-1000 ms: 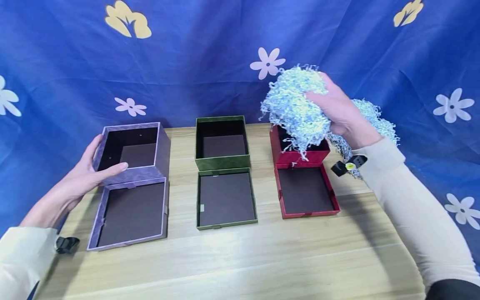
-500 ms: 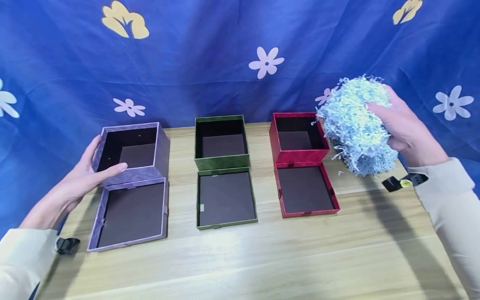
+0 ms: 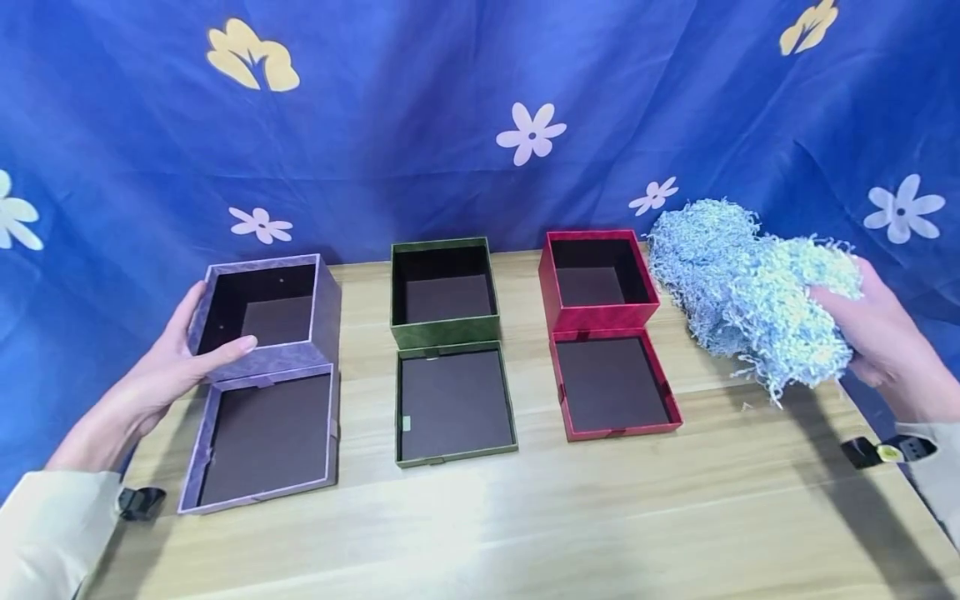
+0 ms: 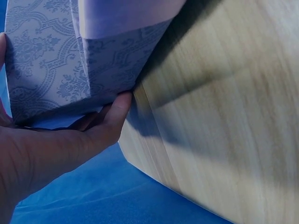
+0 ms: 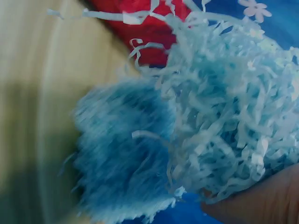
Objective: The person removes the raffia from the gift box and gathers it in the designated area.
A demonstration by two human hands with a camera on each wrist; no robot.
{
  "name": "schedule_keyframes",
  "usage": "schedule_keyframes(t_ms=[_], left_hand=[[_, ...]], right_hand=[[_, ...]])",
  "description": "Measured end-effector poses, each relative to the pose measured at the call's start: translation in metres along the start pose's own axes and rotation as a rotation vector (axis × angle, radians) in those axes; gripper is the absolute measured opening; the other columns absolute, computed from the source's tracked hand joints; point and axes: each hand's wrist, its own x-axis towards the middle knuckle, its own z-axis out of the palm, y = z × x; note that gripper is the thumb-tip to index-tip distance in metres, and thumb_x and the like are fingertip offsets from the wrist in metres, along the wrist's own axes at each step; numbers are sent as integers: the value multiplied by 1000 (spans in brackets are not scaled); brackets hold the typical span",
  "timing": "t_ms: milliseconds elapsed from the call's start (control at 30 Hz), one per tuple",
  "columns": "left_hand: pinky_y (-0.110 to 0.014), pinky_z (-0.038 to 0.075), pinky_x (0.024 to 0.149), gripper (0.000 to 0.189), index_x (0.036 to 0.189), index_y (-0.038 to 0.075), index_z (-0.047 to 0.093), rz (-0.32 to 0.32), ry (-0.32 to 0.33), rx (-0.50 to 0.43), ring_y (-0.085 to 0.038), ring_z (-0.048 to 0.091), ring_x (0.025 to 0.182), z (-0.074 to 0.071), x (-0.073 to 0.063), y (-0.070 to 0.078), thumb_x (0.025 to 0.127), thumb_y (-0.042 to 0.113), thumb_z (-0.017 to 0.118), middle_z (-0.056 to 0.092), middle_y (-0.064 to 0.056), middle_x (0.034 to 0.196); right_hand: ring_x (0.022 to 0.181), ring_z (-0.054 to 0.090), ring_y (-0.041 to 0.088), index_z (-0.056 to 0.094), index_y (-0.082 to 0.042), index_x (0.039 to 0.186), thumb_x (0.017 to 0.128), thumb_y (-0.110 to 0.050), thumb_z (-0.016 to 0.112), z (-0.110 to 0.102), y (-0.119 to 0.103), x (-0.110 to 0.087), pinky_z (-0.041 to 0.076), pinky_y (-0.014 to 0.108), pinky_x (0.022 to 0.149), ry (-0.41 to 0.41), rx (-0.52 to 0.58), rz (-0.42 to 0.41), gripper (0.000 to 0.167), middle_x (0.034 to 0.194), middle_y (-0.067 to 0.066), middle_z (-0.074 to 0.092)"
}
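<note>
Crinkled light-blue shredded paper (image 3: 787,308) bunches up in my right hand (image 3: 892,342), which grips it over the table's right end. A second heap of the same paper (image 3: 705,250) lies just left of it, overlapping in the head view. The right wrist view shows the held bunch (image 5: 224,107) close, above a blurred blue mass (image 5: 126,149). At the far left my left hand (image 3: 165,358) holds the corner of a lidless purple box (image 3: 326,308), thumb along the front and fingers on the left side. Its embossed floral pattern (image 4: 42,60) shows in the left wrist view.
A green box (image 3: 446,333) stands mid-table and a red box (image 3: 600,317) right of it. Before the boxes lie upturned lids: purple (image 3: 262,442), green (image 3: 457,408) and red (image 3: 615,383). A blue flowered cloth (image 3: 420,108) hangs behind the wooden table (image 3: 450,533).
My right hand has carried the bunch of shredded paper rightward and down, from over the red box to beside the other heap. The red box's opening is uncovered. The left hand stays put.
</note>
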Motion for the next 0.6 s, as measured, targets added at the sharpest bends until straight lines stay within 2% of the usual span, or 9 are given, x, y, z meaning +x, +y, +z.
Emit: schedule_keyframes(t_ms=[100, 233, 300, 333, 367, 433, 467, 533, 600], left_hand=[[-70, -15, 121, 109, 168, 45, -25, 3, 3, 11, -21, -35, 156, 0, 0, -1, 110, 32, 67, -35, 10, 173], [-69, -16, 121, 109, 167, 46, -24, 7, 9, 19, -20, -34, 156, 1, -1, -2, 110, 33, 67, -35, 10, 174], [-70, -17, 121, 108, 167, 46, -24, 8, 11, 18, -20, -34, 156, 1, -1, -2, 110, 32, 67, -35, 11, 174], [-70, -17, 121, 109, 167, 46, -25, 7, 10, 18, -20, -35, 156, 1, -2, -2, 110, 32, 67, -35, 11, 173], [-70, -17, 121, 109, 167, 46, -25, 7, 11, 16, -20, -35, 156, 1, -2, -2, 110, 32, 67, -35, 10, 173], [-70, -17, 121, 109, 167, 46, -25, 5, 11, 14, -21, -35, 156, 1, -2, -2, 111, 31, 67, -35, 10, 173], [-69, -17, 121, 109, 167, 45, -25, 2, 10, 13, -21, -35, 156, 2, -3, -2, 110, 32, 67, -35, 10, 173], [-70, -16, 121, 109, 167, 45, -25, -2, 6, 12, -21, -35, 155, 1, -3, -2, 111, 32, 67, -35, 10, 173], [-70, -16, 121, 109, 167, 45, -26, 0, 5, 15, -21, -35, 156, 0, -2, -2, 111, 32, 67, -35, 11, 173]], right_hand=[[82, 75, 13, 48, -17, 139, 107, 12, 55, -12, 13, -12, 63, 31, 58, 70, -9, 39, 44, 110, -1, 73], [86, 72, 9, 42, -23, 135, 107, 11, 55, -22, 36, -22, 63, 28, 63, 110, 23, 117, 46, 112, -7, 70], [93, 65, 3, 38, -27, 135, 108, 5, 58, -25, 47, -23, 60, 22, 69, 138, -61, 152, 47, 118, -11, 62], [97, 61, 1, 36, -25, 140, 109, 1, 59, -26, 53, -23, 58, 19, 73, 153, -146, 163, 47, 122, -9, 58], [103, 57, 3, 33, -20, 146, 110, -5, 60, -27, 58, -22, 54, 16, 78, 168, -246, 177, 48, 130, -3, 54], [119, 50, 16, 21, -8, 158, 111, -18, 60, -28, 66, -21, 45, 14, 89, 191, -444, 227, 61, 146, 14, 42], [127, 44, 24, 13, -1, 161, 112, -24, 58, -28, 69, -21, 42, 17, 92, 194, -536, 262, 71, 152, 23, 33], [143, 31, 44, -7, 10, 163, 112, -34, 54, -28, 74, -21, 40, 32, 111, 179, -661, 339, 91, 162, 42, 13], [151, 13, 61, -17, 14, 160, 111, -39, 51, -28, 77, -23, 33, 58, 120, 149, -715, 406, 99, 162, 52, -4]])
